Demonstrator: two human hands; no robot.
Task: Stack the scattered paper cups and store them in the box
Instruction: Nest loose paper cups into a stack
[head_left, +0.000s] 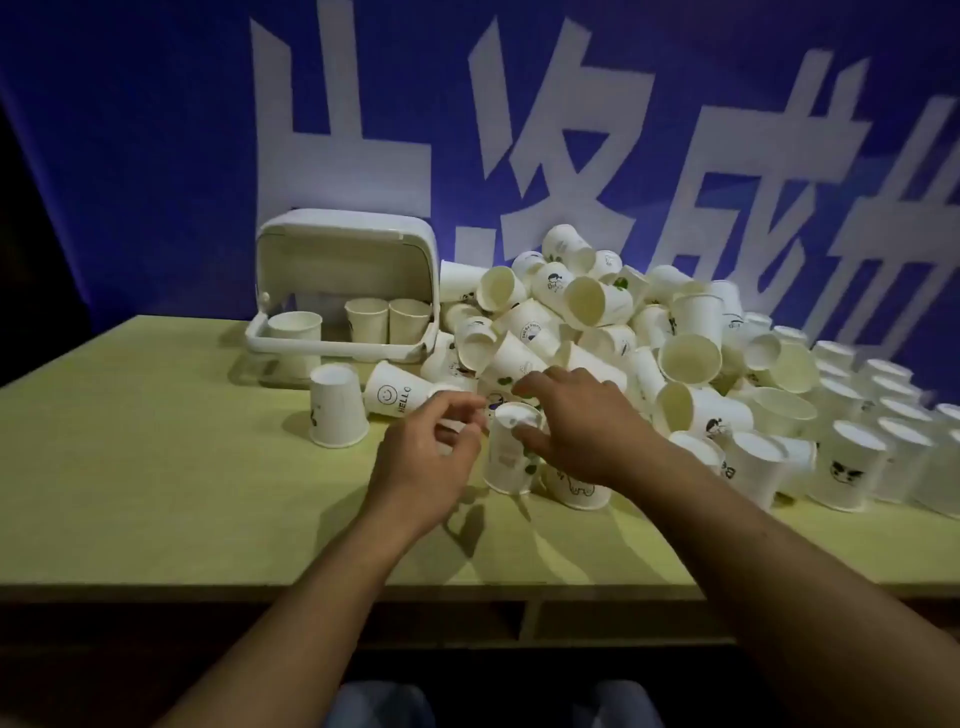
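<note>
A big heap of white paper cups (597, 322) lies on the table, right of a white plastic box (332, 354) whose lid stands open. Three cups (366, 319) stand upright inside the box. My left hand (431, 457) is at the heap's front edge, its fingers curled round a small white cup that is mostly hidden. My right hand (582, 431) reaches over an upside-down cup (509, 457); its thumb touches that cup's top and its fingers stretch loosely toward the heap. Another upside-down cup (576, 491) sits under the right palm.
An upside-down cup (337, 410) and a lying cup printed HELLO (395, 395) sit left of my hands. Rows of upside-down cups (857, 467) fill the right side. The yellow-green table (156, 493) ends at a near edge. A blue banner (130, 156) hangs behind.
</note>
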